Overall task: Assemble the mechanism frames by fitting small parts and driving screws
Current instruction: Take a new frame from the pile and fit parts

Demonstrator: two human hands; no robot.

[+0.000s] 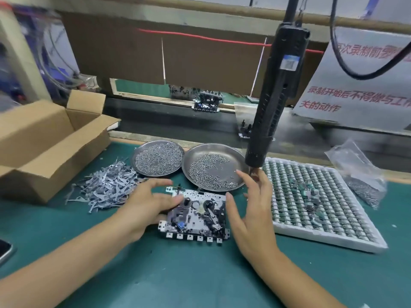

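A metal mechanism frame with black wheels and a small blue part lies flat on the green mat. My left hand rests on the frame's left side with its fingers spread and nearly straight. My right hand stands open just right of the frame, palm facing left, holding nothing. A black electric screwdriver hangs from above, its tip just behind my right fingertips. Behind the frame sit two steel dishes of small screws, a left dish and a right dish.
A pile of flat metal levers lies at the left, beside an open cardboard box. A white tray of small parts fills the right, with a plastic bag of screws beyond it. More frames stand on the conveyor behind.
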